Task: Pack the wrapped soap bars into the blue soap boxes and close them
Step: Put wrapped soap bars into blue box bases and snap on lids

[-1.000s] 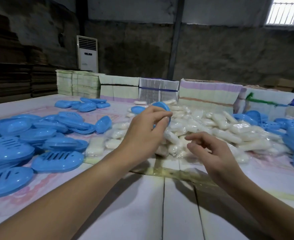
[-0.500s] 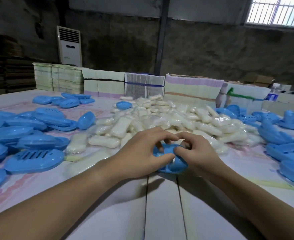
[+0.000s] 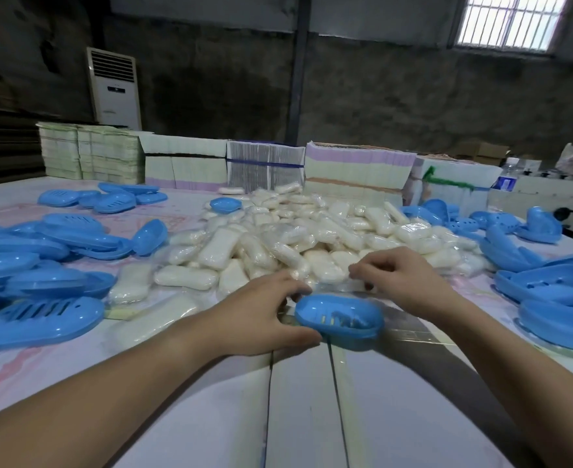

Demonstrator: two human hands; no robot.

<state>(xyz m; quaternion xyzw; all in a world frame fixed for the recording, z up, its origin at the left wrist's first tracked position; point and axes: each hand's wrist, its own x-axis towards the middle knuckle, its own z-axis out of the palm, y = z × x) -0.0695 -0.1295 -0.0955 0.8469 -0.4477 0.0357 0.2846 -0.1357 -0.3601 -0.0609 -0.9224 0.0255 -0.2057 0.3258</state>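
Note:
A closed blue soap box (image 3: pixel 341 317) lies on the white table (image 3: pixel 305 400) in front of me, pale soap showing through its slots. My left hand (image 3: pixel 261 315) grips its left end, thumb along the near side and fingers over the far side. My right hand (image 3: pixel 403 282) is off the box, just behind it. Its bent fingertips touch the clear wrap at the near edge of the heap of wrapped soap bars (image 3: pixel 295 238). I cannot see whether it holds a bar.
Piles of blue soap boxes and halves lie at the left (image 3: pixel 42 265) and right (image 3: pixel 555 292). Stacks of flat cartons (image 3: pixel 356 170) line the table's far edge, with a water bottle (image 3: pixel 506 179) at the far right. A standing air conditioner (image 3: pixel 114 89) is by the wall.
Both hands were pressing the blue box together half a second ago. The box now sits closed on the table, and my right hand has let go and moved back to the soap heap.

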